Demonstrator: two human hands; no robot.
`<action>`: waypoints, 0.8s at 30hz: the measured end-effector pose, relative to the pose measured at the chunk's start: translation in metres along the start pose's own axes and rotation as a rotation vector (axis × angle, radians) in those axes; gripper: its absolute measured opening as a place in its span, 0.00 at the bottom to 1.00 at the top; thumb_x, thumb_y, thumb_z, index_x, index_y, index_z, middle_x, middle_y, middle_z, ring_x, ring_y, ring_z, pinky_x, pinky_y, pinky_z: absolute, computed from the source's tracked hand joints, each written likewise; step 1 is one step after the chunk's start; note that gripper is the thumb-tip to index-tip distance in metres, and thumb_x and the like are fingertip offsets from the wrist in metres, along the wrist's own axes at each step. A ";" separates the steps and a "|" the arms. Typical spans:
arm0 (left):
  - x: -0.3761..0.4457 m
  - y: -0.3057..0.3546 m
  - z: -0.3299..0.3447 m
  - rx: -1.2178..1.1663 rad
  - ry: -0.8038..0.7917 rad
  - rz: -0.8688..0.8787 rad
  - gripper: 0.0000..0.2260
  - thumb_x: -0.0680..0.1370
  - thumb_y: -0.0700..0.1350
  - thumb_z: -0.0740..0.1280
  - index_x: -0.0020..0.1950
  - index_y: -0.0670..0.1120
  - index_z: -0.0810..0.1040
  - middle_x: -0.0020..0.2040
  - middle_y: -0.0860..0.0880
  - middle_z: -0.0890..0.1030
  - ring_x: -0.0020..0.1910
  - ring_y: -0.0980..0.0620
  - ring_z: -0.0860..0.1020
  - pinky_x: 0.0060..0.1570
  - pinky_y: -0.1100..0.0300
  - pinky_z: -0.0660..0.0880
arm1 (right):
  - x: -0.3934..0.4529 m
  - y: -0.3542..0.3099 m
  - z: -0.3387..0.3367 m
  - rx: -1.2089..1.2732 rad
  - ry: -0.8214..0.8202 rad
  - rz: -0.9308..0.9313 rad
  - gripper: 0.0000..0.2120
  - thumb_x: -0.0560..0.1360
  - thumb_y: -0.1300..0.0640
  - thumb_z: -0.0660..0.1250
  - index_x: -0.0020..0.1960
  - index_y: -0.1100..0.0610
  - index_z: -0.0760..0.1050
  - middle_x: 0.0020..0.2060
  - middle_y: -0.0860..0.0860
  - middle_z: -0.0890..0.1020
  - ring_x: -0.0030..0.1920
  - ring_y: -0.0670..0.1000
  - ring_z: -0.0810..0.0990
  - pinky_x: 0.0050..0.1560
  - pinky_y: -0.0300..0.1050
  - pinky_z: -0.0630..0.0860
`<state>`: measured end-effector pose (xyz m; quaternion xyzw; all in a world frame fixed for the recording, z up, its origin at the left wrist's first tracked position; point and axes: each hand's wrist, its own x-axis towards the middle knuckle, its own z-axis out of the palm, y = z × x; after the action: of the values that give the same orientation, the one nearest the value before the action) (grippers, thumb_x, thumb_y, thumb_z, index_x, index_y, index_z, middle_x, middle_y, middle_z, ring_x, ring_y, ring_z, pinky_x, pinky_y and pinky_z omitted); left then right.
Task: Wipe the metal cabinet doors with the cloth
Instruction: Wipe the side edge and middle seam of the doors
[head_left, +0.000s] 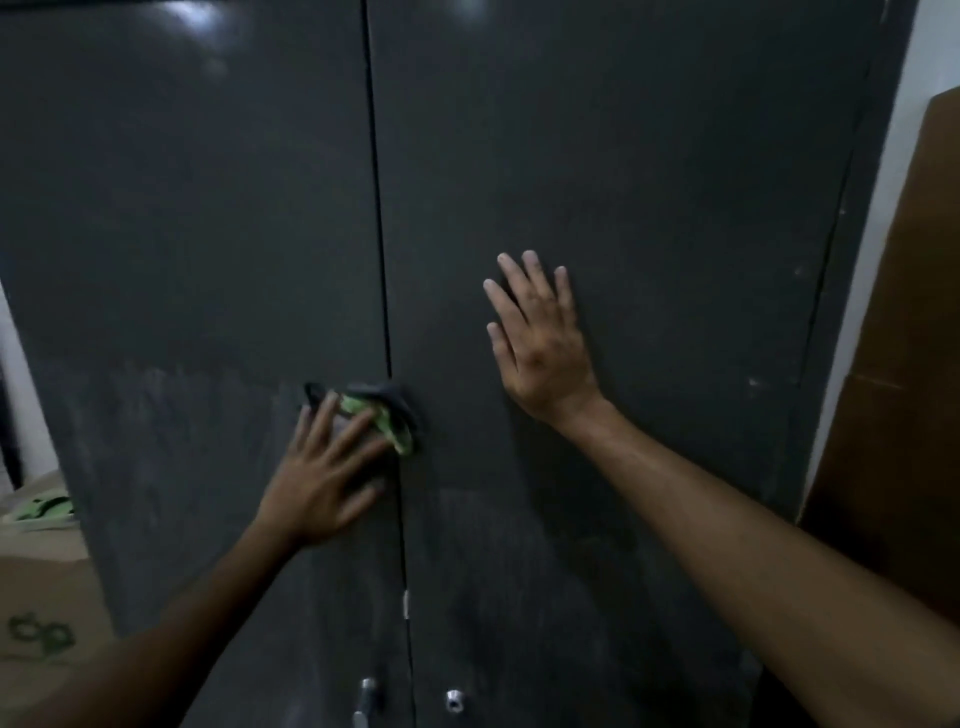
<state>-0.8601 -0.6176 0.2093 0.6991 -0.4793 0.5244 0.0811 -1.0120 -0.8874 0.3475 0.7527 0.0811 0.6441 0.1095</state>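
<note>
A tall dark grey metal cabinet fills the view, with a left door (197, 234) and a right door (675, 182) that meet at a vertical seam. My left hand (324, 475) lies flat with straight fingers and presses a green and dark cloth (387, 418) against the doors, right on the seam. My right hand (540, 343) rests flat on the right door, fingers spread, a little higher than the cloth. Pale smears show on the lower part of both doors.
A metal handle (366, 699) and a keyhole (453, 700) sit low by the seam. A cardboard box (41, 597) with something green on top stands at the left. Brown cardboard (904, 364) leans at the right of the cabinet.
</note>
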 end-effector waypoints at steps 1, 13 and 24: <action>0.018 -0.019 -0.006 -0.012 0.049 -0.136 0.26 0.85 0.62 0.57 0.78 0.49 0.71 0.80 0.40 0.68 0.83 0.30 0.50 0.76 0.24 0.54 | 0.000 -0.005 0.004 -0.021 -0.003 0.025 0.21 0.83 0.57 0.62 0.74 0.62 0.72 0.77 0.61 0.67 0.79 0.64 0.62 0.78 0.68 0.55; -0.049 -0.107 -0.011 0.034 0.016 0.151 0.26 0.83 0.61 0.62 0.78 0.52 0.72 0.77 0.41 0.73 0.83 0.30 0.55 0.77 0.28 0.56 | -0.003 -0.011 0.016 -0.223 0.015 0.057 0.22 0.84 0.55 0.60 0.76 0.61 0.70 0.78 0.59 0.66 0.80 0.62 0.61 0.78 0.67 0.58; -0.064 -0.088 0.002 -0.048 -0.011 0.287 0.30 0.82 0.62 0.63 0.83 0.56 0.64 0.82 0.46 0.68 0.83 0.32 0.57 0.77 0.28 0.58 | 0.023 -0.082 0.026 -0.072 0.056 0.125 0.19 0.81 0.60 0.63 0.71 0.64 0.73 0.75 0.62 0.71 0.78 0.64 0.63 0.78 0.70 0.55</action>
<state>-0.7914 -0.5347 0.1906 0.6242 -0.5871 0.5151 0.0195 -0.9812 -0.8038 0.3436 0.7336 0.0138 0.6729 0.0940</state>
